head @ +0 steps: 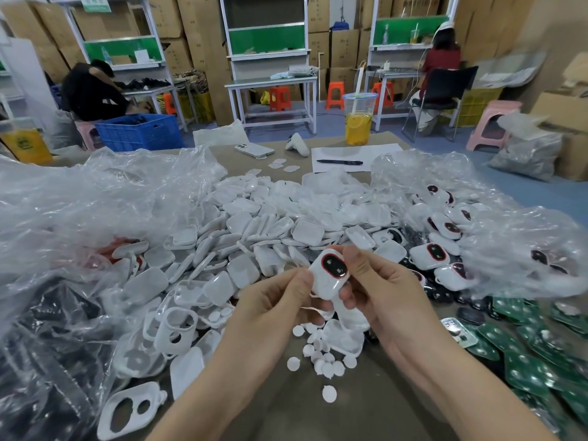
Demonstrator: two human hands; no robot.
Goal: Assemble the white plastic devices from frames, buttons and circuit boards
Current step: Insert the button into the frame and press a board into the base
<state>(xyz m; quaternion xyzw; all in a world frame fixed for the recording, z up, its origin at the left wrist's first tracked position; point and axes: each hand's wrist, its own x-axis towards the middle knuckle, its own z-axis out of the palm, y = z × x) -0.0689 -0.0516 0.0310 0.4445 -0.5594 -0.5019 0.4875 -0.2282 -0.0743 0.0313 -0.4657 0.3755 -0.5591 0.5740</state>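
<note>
Both my hands hold one white device (327, 278) with a red-ringed black button pad, lifted above the table. My left hand (280, 297) pinches its left edge with thumb and fingers. My right hand (375, 288) grips its right side and top. A big heap of white back covers (270, 224) lies behind it. White front frames with cut-outs (173, 329) lie at the left. Small white round discs (324, 358) are scattered below my hands. Finished devices (429, 256) pile up at the right, and green circuit boards (525, 345) lie at the lower right.
Clear plastic bags (95, 202) bulge over the left and right of the table. At the far edge are a phone (254, 150), a pen on paper (340, 162) and a cup of yellow drink (359, 122). Two people sit at benches beyond.
</note>
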